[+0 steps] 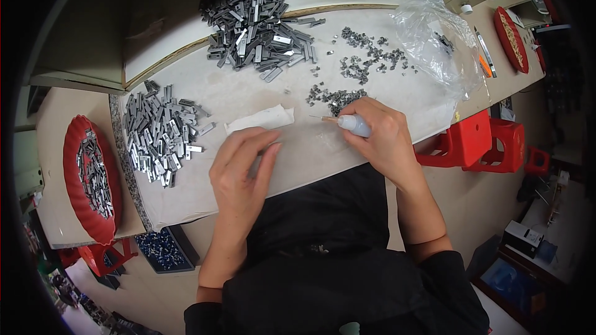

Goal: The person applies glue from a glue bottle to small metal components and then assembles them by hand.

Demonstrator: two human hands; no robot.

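Observation:
My right hand (386, 135) is closed around a small translucent squeeze bottle (356, 125) with a thin needle tip pointing left. The needle hangs over the pale work surface, just in front of a cluster of tiny metal pieces (335, 98). My left hand (238, 164) is near the middle of the table, fingers curved and the thumb apart, with nothing visible between them. Right beyond its fingertips lies a white folded strip (261, 119), like cloth or paper. Whether the fingers touch the strip I cannot tell.
Small metal housings form a large heap (257, 31) at the back and another pile (162, 133) at left. More tiny pieces (372, 56) are scattered near a clear plastic bag (428, 37). A red scalloped tray (73, 177) of metal parts stands far left; red stools (467, 139) are at right.

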